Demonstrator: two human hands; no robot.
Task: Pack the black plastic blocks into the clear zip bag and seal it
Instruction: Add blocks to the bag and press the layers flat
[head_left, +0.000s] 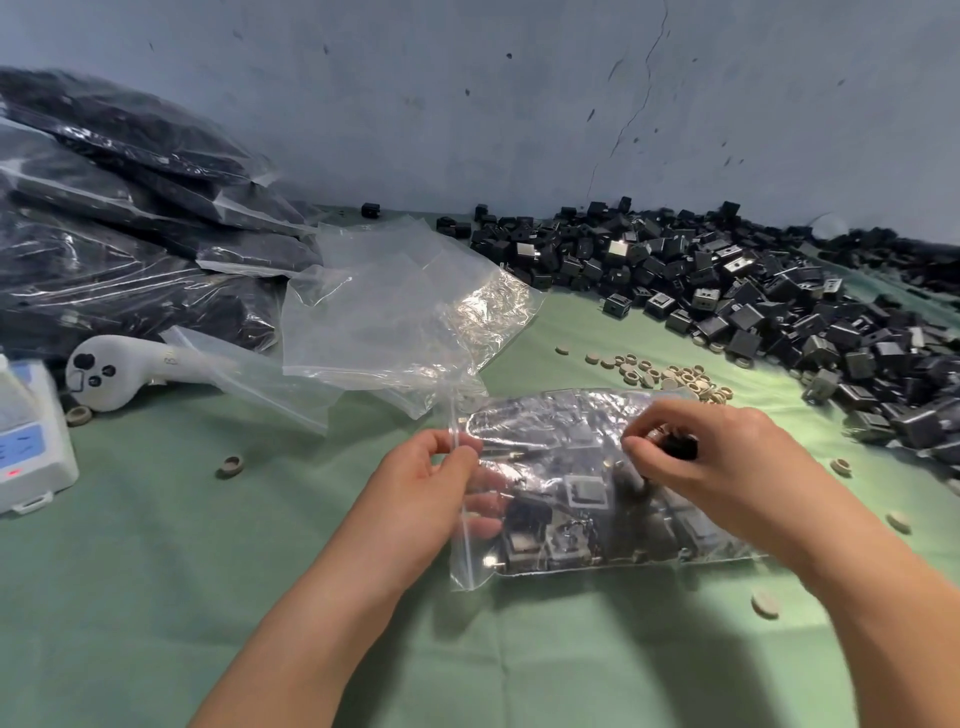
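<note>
So closest to the camera, the left hand (431, 483) pinches the mouth edge of the clear zip bag (561, 519) between thumb and fingertips, right at the far end of the zip strip (464, 525). The right hand (727, 467) has its fingers curled tight round a black block (681, 447) at the far edge of the bag (can't tell for sure if that block is under the plastic or on top of it). The bag lies flat on the green cloth (208, 571) just ahead of the person, packed with blocks, and it looks about full to me. Its long axis runs left-right across the view, with the mouth pointing left and the closed bottom under the right wrist, and the zip strip runs near-to-far along the left end. My take on this step: push the contents toward the right end first so nothing sits in the zip track, line up both lips, then run a pinch along the strip end to end, squeezing air out as you go. A block corner caught in the track would pop it open. Beyond the bag there's a scatter of beige rings (680, 379), a few empty bags (395, 312) to the left, and the big heap of loose blocks (753, 291) along the wall on the right, with filled bags (114, 234) stacked far left.
</note>
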